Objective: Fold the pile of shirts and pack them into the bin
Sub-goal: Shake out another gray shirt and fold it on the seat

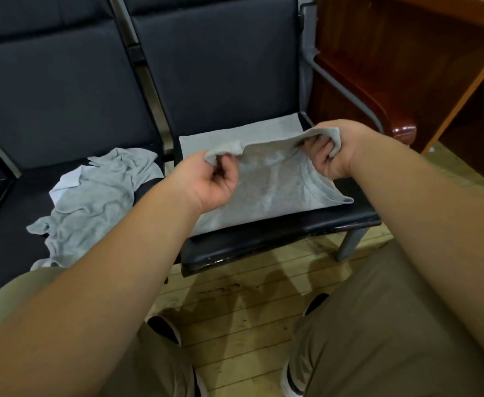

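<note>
A grey shirt (266, 184) lies spread on the right-hand black chair seat (292, 227), its round collar toward the right front corner. My left hand (212, 179) pinches one raised edge of it, and my right hand (332, 151) grips the edge further right. The cloth between them is lifted off the seat into a fold. A crumpled pile of grey shirts (97, 196), with a white piece showing in it, lies on the seat to the left. No bin is in view.
Dark padded chair backs (220, 67) rise behind both seats, with a metal armrest (347, 93) at the right. A reddish wooden desk (407, 67) stands at the far right. My knees and shoes are over a worn plank floor (235, 310) below.
</note>
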Demonstrator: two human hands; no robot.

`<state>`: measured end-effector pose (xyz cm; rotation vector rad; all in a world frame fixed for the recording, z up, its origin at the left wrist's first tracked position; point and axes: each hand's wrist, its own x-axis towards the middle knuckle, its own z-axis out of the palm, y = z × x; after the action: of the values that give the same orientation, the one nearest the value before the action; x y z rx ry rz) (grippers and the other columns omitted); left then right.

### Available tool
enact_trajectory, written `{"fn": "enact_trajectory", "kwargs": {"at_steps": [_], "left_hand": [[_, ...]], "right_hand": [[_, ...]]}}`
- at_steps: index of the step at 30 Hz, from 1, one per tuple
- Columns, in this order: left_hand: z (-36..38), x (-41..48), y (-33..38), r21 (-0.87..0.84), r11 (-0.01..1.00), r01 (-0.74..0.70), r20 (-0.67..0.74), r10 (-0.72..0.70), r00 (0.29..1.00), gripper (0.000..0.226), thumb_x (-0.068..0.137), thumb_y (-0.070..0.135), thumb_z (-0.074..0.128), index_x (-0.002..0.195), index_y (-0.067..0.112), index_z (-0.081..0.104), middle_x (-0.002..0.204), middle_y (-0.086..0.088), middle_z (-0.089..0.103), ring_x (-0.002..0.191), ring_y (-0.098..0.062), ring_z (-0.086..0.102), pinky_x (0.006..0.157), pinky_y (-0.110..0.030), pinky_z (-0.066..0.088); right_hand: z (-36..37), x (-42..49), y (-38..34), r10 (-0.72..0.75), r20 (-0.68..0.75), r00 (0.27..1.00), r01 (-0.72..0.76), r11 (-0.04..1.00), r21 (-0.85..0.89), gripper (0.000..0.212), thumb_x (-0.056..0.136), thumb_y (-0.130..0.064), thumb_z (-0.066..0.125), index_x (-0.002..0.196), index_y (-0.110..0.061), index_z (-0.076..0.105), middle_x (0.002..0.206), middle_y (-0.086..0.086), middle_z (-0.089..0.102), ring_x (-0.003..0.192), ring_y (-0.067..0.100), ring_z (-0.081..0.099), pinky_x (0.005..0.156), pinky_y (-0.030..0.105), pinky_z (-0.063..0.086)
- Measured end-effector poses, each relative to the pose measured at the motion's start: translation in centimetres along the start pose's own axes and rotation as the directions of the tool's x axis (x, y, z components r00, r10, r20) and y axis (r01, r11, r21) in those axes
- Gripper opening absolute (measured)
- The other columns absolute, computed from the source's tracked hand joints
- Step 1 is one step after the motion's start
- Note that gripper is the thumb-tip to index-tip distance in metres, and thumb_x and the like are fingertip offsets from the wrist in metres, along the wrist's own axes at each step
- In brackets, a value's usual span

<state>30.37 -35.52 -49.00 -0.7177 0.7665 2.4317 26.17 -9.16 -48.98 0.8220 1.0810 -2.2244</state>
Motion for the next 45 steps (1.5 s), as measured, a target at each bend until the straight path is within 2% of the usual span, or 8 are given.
{"fn": "enact_trajectory", "kwargs": {"at_steps": [17,21,26,30,32,36,41,45], "left_hand": [[2.4,17.2,12.0,-0.304,0.946,-0.112,-0.180,0.058,0.982,0.014,0.103,0.008,0.065,0.105,-0.005,0.067,0.073,-0.009,0.063,0.049,-0.013,0.059,0.037,-0.023,0.050],[1.4,21.1,13.2,-0.343,0.928,-0.146,-0.225,0.070,0.972,0.026,0.107,0.010,0.057,0.127,-0.006,0.060,0.099,-0.008,0.068,0.050,-0.014,0.060,0.040,-0.024,0.052],[-0.4,24.0,12.0,-0.076,0.961,-0.267,-0.206,0.247,0.947,0.054,0.111,0.029,0.050,0.153,-0.002,0.037,0.117,-0.017,0.073,0.104,-0.026,0.074,0.086,-0.040,0.062],[-1.2,24.3,8.2,0.281,0.881,-0.382,-0.193,0.441,0.876,0.053,0.113,0.028,0.041,0.162,0.010,0.034,0.146,-0.009,0.062,0.130,-0.025,0.062,0.115,-0.042,0.048],[-1.1,24.0,6.2,0.587,0.716,-0.379,-0.136,0.548,0.825,0.042,0.109,0.028,0.046,0.150,0.017,0.051,0.137,0.001,0.067,0.120,-0.017,0.067,0.110,-0.040,0.053],[-2.0,23.2,2.5,0.939,0.084,-0.332,0.205,0.639,0.742,0.031,0.105,0.025,0.054,0.134,0.026,0.066,0.128,0.010,0.066,0.108,-0.004,0.063,0.099,-0.025,0.052],[-3.0,23.1,-2.8,0.769,-0.457,-0.447,0.625,0.389,0.677,0.029,0.098,0.019,0.052,0.113,0.013,0.075,0.116,-0.005,0.068,0.106,-0.025,0.062,0.097,-0.039,0.053],[-3.9,23.3,-6.5,0.680,-0.581,-0.447,0.709,0.365,0.604,0.029,0.097,0.025,0.050,0.111,0.015,0.073,0.114,-0.001,0.066,0.101,-0.024,0.058,0.089,-0.043,0.053]], "right_hand": [[7.8,19.3,-7.9,-0.321,-0.013,0.947,0.308,0.896,0.321,0.021,0.100,0.003,0.050,0.114,-0.003,0.065,0.088,0.011,0.066,0.055,0.010,0.062,0.045,0.015,0.047],[8.1,22.3,-7.9,-0.333,-0.008,0.943,0.318,0.893,0.319,0.022,0.103,0.001,0.057,0.122,0.003,0.066,0.107,0.015,0.068,0.074,0.018,0.070,0.058,0.022,0.058],[7.3,24.6,-6.8,-0.315,-0.015,0.949,0.292,0.859,0.421,0.038,0.105,-0.003,0.053,0.143,-0.003,0.050,0.133,0.025,0.053,0.125,0.037,0.065,0.105,0.052,0.055],[6.9,24.7,-6.2,-0.291,-0.099,0.951,0.308,0.898,0.314,0.039,0.109,-0.007,0.044,0.147,0.000,0.048,0.135,0.020,0.056,0.127,0.031,0.064,0.111,0.048,0.051],[6.8,24.4,-6.1,-0.295,-0.114,0.949,0.312,0.932,0.183,0.036,0.108,-0.008,0.043,0.143,-0.003,0.053,0.127,0.016,0.062,0.116,0.027,0.070,0.102,0.045,0.058],[7.0,23.2,-6.3,-0.369,-0.235,0.899,0.288,0.904,-0.317,0.027,0.105,-0.017,0.051,0.125,-0.014,0.068,0.114,0.001,0.073,0.091,0.016,0.072,0.065,0.033,0.057],[4.6,20.3,-6.7,-0.445,-0.314,0.838,0.055,0.642,-0.764,0.017,0.104,-0.010,0.049,0.095,-0.012,0.064,0.098,0.006,0.068,0.076,0.018,0.063,0.069,0.035,0.058],[1.3,18.3,-7.0,-0.397,-0.307,0.865,-0.155,0.370,-0.916,0.014,0.104,-0.011,0.054,0.115,-0.008,0.061,0.106,0.008,0.069,0.101,0.023,0.067,0.099,0.045,0.057]]}}
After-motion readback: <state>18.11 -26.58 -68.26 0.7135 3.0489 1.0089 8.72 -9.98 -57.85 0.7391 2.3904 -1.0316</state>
